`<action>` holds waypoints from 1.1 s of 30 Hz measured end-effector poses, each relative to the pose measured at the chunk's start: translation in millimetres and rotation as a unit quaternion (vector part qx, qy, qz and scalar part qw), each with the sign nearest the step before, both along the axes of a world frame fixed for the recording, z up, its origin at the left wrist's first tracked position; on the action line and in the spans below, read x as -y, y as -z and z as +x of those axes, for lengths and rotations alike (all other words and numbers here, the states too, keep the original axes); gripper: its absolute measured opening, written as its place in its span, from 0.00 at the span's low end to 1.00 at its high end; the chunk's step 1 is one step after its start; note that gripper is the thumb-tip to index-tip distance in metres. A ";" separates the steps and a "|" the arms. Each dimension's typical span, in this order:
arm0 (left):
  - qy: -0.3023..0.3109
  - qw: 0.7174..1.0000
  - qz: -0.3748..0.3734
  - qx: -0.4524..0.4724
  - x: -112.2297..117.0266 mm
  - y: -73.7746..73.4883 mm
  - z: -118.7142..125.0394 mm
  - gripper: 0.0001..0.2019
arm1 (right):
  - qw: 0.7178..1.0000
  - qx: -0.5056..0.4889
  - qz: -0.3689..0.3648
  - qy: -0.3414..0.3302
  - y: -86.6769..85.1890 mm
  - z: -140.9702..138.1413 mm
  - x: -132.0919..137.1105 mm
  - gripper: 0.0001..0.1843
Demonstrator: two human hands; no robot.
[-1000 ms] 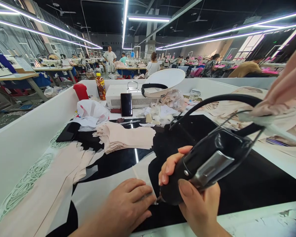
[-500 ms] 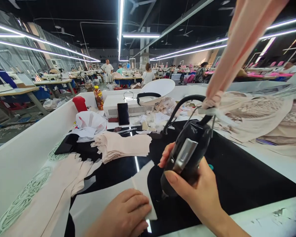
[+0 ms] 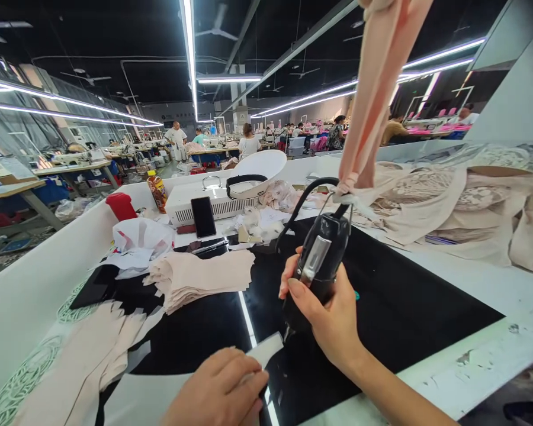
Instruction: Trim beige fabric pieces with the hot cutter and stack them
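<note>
Head camera: the right hand [image 3: 333, 319] wraps round a black handheld tool [image 3: 337, 236], its tip pointing down just beside the far right end of a pale piece [image 3: 269, 349]; whether they touch I cannot tell. The left hand [image 3: 222, 387] lies over that piece, fingers together and slightly bent; whether it only presses or also pinches is hidden. The piece is over the black surface [image 3: 404, 307], near the middle. To handle this well, I judge, the left fingers should press flat and sit back from the tip. The tool is best steered by small wrist movements, with the pink cloth strap [image 3: 368, 106] at its top hanging untwisted and the black cable [image 3: 299, 204] clear of the stack of pale pieces [image 3: 208, 275] farther left.
</note>
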State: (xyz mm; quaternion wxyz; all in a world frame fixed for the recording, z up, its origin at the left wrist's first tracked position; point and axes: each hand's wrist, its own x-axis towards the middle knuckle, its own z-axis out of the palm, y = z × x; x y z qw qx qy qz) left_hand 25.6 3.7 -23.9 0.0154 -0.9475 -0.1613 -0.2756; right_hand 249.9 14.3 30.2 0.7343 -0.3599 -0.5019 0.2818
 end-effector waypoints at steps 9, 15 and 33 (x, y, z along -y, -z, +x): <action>-0.076 0.996 -0.042 -0.024 -19.1 7.6 35.3 0.11 | 1.000 0.001 -0.010 0.004 3.6 -5.6 1.4 0.13; -0.106 0.988 -0.106 -0.030 -25.2 8.9 46.3 0.06 | 1.000 0.012 -0.014 0.010 0.9 -6.4 4.2 0.12; -0.154 0.976 -0.156 0.005 -23.0 16.8 52.8 0.08 | 1.000 0.006 -0.001 0.009 3.9 -6.2 4.2 0.12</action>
